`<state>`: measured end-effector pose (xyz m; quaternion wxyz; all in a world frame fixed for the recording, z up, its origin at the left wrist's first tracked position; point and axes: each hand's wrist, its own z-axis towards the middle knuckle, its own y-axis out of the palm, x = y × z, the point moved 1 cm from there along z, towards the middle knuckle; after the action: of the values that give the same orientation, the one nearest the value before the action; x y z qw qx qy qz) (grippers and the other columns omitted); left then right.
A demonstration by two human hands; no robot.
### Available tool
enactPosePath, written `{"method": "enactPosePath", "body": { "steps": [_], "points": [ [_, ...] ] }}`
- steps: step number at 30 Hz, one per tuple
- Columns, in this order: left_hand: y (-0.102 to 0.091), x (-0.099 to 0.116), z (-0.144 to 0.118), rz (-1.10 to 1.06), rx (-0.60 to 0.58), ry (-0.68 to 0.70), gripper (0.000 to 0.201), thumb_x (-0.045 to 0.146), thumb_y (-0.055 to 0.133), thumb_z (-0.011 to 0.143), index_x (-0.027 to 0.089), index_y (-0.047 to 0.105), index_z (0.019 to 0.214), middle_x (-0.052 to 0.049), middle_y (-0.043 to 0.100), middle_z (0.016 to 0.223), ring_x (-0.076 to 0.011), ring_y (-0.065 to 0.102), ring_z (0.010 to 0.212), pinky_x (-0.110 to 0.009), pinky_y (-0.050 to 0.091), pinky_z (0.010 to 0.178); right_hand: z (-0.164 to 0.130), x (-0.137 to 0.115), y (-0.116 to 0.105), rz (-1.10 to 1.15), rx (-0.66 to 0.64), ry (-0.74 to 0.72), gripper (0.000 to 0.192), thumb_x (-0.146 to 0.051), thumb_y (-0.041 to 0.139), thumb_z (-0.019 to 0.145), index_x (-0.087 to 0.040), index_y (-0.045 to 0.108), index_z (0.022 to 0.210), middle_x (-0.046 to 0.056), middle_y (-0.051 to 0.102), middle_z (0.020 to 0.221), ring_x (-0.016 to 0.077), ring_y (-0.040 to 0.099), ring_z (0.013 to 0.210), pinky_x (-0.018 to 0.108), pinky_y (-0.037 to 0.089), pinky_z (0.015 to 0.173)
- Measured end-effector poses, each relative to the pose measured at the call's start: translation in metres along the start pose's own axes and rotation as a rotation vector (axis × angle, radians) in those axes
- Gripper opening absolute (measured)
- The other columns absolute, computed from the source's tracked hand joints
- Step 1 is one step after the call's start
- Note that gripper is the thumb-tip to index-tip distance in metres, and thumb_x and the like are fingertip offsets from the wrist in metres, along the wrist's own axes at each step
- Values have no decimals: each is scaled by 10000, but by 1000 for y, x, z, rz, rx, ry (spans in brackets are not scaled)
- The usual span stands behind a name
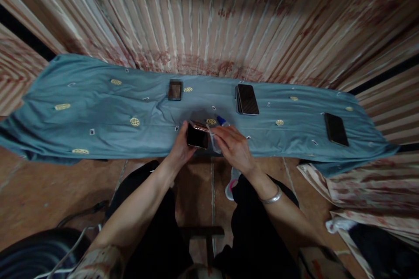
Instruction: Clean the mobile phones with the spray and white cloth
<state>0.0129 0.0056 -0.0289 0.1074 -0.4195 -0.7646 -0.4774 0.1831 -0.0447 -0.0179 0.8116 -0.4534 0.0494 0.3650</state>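
Observation:
My left hand (181,146) grips a dark phone (197,135) with a rose-gold edge, held over the near edge of a table covered in blue cloth (98,117). My right hand (233,144) touches the phone's right side and pinches a thin clear strip or film (212,139) that hangs from it. A small blue-tipped object (221,120) lies on the cloth just behind my right hand, partly hidden. A silver bangle (271,198) is on my right wrist.
A stack of dark phones (246,99) lies at the back centre-right, and a single black phone (335,129) at the far right. A small blurred item (174,90) sits at the back centre. Patterned curtains (209,13) hang behind; tiled floor lies below.

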Motion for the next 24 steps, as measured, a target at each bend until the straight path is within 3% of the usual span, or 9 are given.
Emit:
{"method": "enactPosePath", "body": {
  "steps": [5,10,13,15,18,21,24],
  "points": [
    [-8,-1,7,-5,1,16,327,455,542,1035,179,704,970,-61,772,824,-245,759,931,-326,594,850,-1,-5,3,-13,-47,-13,325,-243,466,1099,-229,741,1272,96,795,1176,228,736,1069,417,604,996],
    [-9,0,7,-28,12,-10,432,481,412,1081,149,687,1058,-56,756,802,-206,732,782,-335,597,819,-3,-12,9,19,-65,-61,333,-232,456,1104,-187,741,1269,106,801,1163,219,734,1040,385,613,957],
    [-8,1,6,-12,7,-2,422,504,451,1065,158,693,1086,-72,772,853,-220,740,818,-348,598,833,-1,-10,7,141,-18,-9,292,-236,514,1082,-203,769,1220,92,814,1147,217,743,1050,382,606,968],
    [-7,2,5,-3,11,0,409,491,449,1067,163,692,1065,-75,773,862,-226,749,826,-354,602,835,1,-4,3,274,33,106,236,-257,594,1042,-235,796,1163,64,825,1121,209,754,1040,378,601,979],
    [-3,5,2,-11,30,-4,436,461,359,1095,168,675,1023,-70,762,825,-217,752,771,-366,615,810,3,7,-3,546,133,424,160,-340,737,939,-267,832,1045,26,840,1026,190,766,932,349,613,904],
    [2,10,1,-27,27,5,437,457,341,1097,172,663,1023,-80,762,824,-251,775,858,-422,625,870,3,18,-4,910,227,749,247,-440,877,782,-259,841,946,10,838,938,177,752,825,321,618,791],
    [7,16,2,-40,20,35,421,447,353,1091,174,666,1025,-92,764,844,-288,779,960,-465,618,923,1,22,2,1214,237,948,328,-438,963,660,-238,831,885,7,826,876,169,735,760,298,614,701]
  ]
}}
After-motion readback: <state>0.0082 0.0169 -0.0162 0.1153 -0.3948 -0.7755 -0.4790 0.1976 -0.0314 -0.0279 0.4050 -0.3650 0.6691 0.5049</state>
